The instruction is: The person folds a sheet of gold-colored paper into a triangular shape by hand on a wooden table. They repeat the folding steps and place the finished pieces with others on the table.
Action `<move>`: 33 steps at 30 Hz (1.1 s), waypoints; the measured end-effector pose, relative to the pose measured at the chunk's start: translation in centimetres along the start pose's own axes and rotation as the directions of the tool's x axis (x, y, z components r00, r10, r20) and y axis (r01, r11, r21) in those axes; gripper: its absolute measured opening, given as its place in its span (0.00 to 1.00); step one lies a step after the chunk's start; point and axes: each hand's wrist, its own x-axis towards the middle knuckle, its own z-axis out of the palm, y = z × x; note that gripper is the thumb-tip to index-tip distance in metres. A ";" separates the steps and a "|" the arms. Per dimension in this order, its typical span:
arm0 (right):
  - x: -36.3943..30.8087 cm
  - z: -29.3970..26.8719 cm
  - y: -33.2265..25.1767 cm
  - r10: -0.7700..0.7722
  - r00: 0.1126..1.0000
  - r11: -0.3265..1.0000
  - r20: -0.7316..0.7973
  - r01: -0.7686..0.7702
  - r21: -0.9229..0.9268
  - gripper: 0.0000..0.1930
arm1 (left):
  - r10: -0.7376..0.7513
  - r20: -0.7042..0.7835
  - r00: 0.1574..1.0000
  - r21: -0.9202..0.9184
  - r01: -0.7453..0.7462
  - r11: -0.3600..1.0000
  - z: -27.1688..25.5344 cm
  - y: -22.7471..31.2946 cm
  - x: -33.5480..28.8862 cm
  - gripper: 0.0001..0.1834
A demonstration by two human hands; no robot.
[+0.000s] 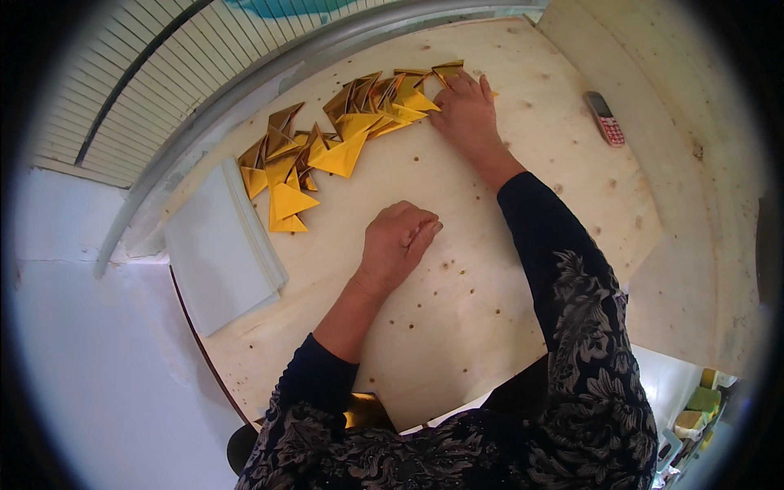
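Note:
My right hand (469,116) reaches to the far side of the board, its fingers bent over a folded gold paper piece (448,70). Gold shows on both sides of that hand, while its fingertips are partly hidden. Left of it, several more folded gold paper pieces (341,145) lie in an overlapping, curving row, with pointed corners sticking up. My left hand (398,242) rests near the middle of the board, closed with thumb against the curled fingers, and nothing shows in it.
A stack of whitish sheets (214,249) lies at the board's left edge. At the far right is a keypad phone (604,119). Gold foil (367,411) shows at the near edge by my body. A wooden panel (653,98) borders the right side; a curved rail (196,122) runs behind.

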 end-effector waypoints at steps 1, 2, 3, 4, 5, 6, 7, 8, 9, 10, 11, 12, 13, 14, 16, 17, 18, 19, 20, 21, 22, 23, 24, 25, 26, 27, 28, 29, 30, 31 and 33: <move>-0.1 -0.2 0.3 0.016 1.000 1.000 -0.006 -0.016 -0.012 0.10 | -0.004 -0.003 1.000 -0.004 0.004 1.000 0.0 0.0 0.0 0.04; -0.1 -0.5 0.7 0.013 1.000 1.000 -0.017 -0.013 -0.023 0.10 | 0.008 -0.006 1.000 0.000 -0.008 1.000 0.1 -0.1 0.0 0.04; -0.2 -0.8 0.9 0.022 1.000 0.998 -0.011 -0.022 -0.052 0.10 | 0.020 -0.009 1.000 0.007 -0.020 1.000 0.1 -0.1 0.0 0.04; -0.2 -1.1 1.0 0.015 0.998 1.000 -0.061 -0.015 -0.002 0.10 | 0.028 -0.012 1.000 0.005 -0.028 1.000 0.1 -0.2 0.0 0.04; -0.2 -1.3 1.0 0.020 0.995 0.999 -0.094 -0.017 0.029 0.10 | 0.029 -0.008 1.000 0.012 -0.029 0.999 0.1 -0.2 0.1 0.04; -0.2 -1.6 0.8 0.065 0.995 0.997 -0.072 -0.062 0.037 0.10 | 0.025 -0.005 1.000 0.012 -0.025 1.000 0.1 -0.2 0.1 0.04; -0.2 -1.8 0.5 0.129 0.988 0.968 -0.081 -0.107 0.228 0.10 | 0.020 -0.002 1.000 0.012 -0.020 1.000 0.1 -0.2 0.1 0.04; -0.2 -1.9 0.0 0.221 0.975 0.903 -0.021 -0.196 0.383 0.11 | 0.007 -0.001 1.000 0.006 -0.007 1.000 0.1 -0.2 0.1 0.04; -0.3 -1.9 -0.6 0.302 0.952 0.804 0.053 -0.284 0.522 0.11 | -0.006 0.001 1.000 0.000 0.006 1.000 0.1 -0.1 0.0 0.04; -0.4 -1.9 -1.3 0.310 0.946 0.817 0.099 -0.318 0.480 0.11 | -0.018 0.004 1.000 -0.007 0.018 1.000 0.1 -0.1 0.0 0.04; -0.5 -1.8 -2.0 0.320 0.936 0.829 0.144 -0.350 0.437 0.11 | -0.027 0.006 1.000 -0.007 0.027 1.000 0.1 0.0 0.0 0.04; -0.6 -1.7 -2.6 0.316 0.934 0.839 0.168 -0.358 0.411 0.11 | -0.034 0.009 0.999 -0.007 0.034 0.999 0.1 0.1 0.0 0.04; -0.5 -1.5 -3.1 0.326 0.922 0.849 0.211 -0.383 0.363 0.12 | -0.042 0.012 0.999 -0.006 0.042 0.999 0.1 0.1 0.0 0.04; -0.5 -1.3 -3.5 0.349 0.915 0.832 0.201 -0.402 0.383 0.11 | -0.042 0.013 0.999 -0.007 0.042 0.999 0.1 0.2 0.0 0.04; -0.4 -1.0 -4.2 0.381 0.912 0.797 0.153 -0.407 0.446 0.10 | -0.044 0.014 0.999 -0.008 0.044 0.999 0.0 0.2 0.1 0.04; -0.3 -0.8 -4.5 0.365 0.919 0.761 0.150 -0.387 0.520 0.10 | -0.040 0.018 0.999 -0.001 0.040 0.999 0.0 0.2 0.1 0.04; -0.3 -0.8 -4.8 0.349 0.926 0.720 0.145 -0.364 0.591 0.09 | -0.036 0.023 0.999 0.006 0.036 0.999 0.0 0.2 0.1 0.04; -0.3 -0.7 -5.2 0.359 0.922 0.669 0.149 -0.365 0.647 0.09 | -0.036 0.024 0.999 0.004 0.036 0.999 0.0 0.1 0.1 0.04; -0.4 -0.7 -5.5 0.308 0.948 0.673 0.082 -0.278 0.685 0.08 | -0.024 0.022 0.999 0.011 0.023 1.000 0.0 0.1 0.1 0.04; -0.8 -0.7 -6.0 0.283 0.959 0.671 0.025 -0.217 0.709 0.08 | -0.016 0.018 1.000 0.009 0.016 1.000 0.0 0.0 0.1 0.04; -1.1 -0.8 -6.4 0.254 0.967 0.665 -0.015 -0.164 0.729 0.07 | -0.009 0.013 1.000 0.007 0.009 1.000 0.0 0.0 0.1 0.04; -1.4 -0.9 -6.7 0.223 0.972 0.721 -0.076 -0.112 0.684 0.07 | -0.014 0.015 1.000 0.003 0.014 1.000 0.0 0.0 0.1 0.04; -1.7 -1.0 -7.0 0.183 0.976 0.769 -0.117 -0.068 0.636 0.07 | -0.018 0.015 1.000 -0.002 0.018 1.000 0.0 0.0 0.1 0.04; -1.8 -1.1 -7.2 0.142 0.975 0.811 -0.171 -0.015 0.585 0.07 | -0.022 0.015 1.000 -0.005 0.022 1.000 0.0 0.0 0.1 0.04; -1.8 -1.2 -7.4 0.128 0.979 0.826 -0.157 -0.018 0.563 0.07 | -0.020 0.014 1.000 -0.002 0.020 1.000 0.0 0.0 0.1 0.04; -1.9 -1.2 -7.5 0.114 0.981 0.840 -0.156 -0.012 0.542 0.07 | -0.018 0.012 1.000 0.001 0.018 1.000 0.1 0.1 0.2 0.04; -1.8 -1.2 -7.5 0.098 0.980 0.850 -0.172 0.007 0.526 0.08 | -0.022 0.009 1.000 -0.004 0.022 1.000 0.1 0.1 0.2 0.04; -1.7 -1.2 -7.5 0.115 0.978 0.853 -0.177 -0.006 0.522 0.08 | -0.015 -0.006 1.000 -0.010 0.015 1.000 0.1 0.1 0.2 0.03; -1.5 -1.2 -7.4 0.127 0.972 0.853 -0.199 -0.004 0.523 0.08 | -0.014 -0.025 1.000 -0.023 0.014 1.000 0.2 0.1 0.2 0.03; -1.4 -1.2 -7.3 0.136 0.969 0.848 -0.208 -0.006 0.529 0.08 | -0.023 -0.030 0.999 -0.041 0.022 0.999 0.2 0.1 0.2 0.02; -1.2 -1.1 -7.3 0.121 0.967 0.848 -0.226 0.017 0.529 0.08 | -0.025 -0.004 1.000 -0.001 0.025 1.000 0.1 0.2 0.2 0.03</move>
